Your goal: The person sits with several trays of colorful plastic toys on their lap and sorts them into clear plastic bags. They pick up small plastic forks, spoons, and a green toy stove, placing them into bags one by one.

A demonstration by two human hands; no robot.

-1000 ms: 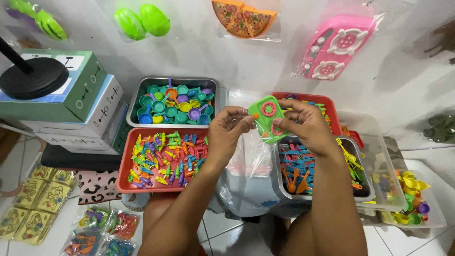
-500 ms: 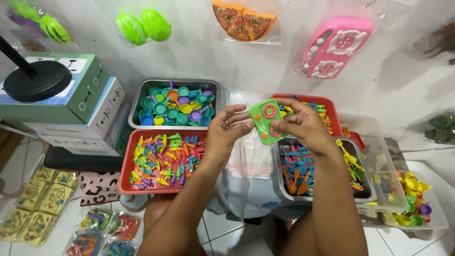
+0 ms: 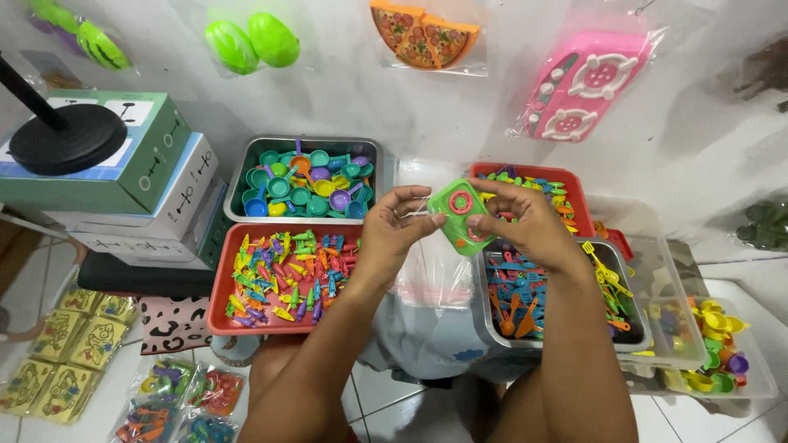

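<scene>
Both the left hand (image 3: 394,234) and right hand (image 3: 525,221) grasp the green toy stove (image 3: 458,215) at twelve o'clock above a clear bag (image 3: 439,279), seemingly not yet bagged.

Three clear plastic bags are hanging on the white wall: one holding green toy pieces (image 3: 250,41), one an orange pizza toy (image 3: 423,34), one a pink toy stove (image 3: 584,82). At left, stacked cardboard boxes (image 3: 135,184) (green on top, white beneath) are sitting. On the floor, yellow flat packets (image 3: 61,357) and small clear packets of coloured toys (image 3: 176,402) are lying.
</scene>
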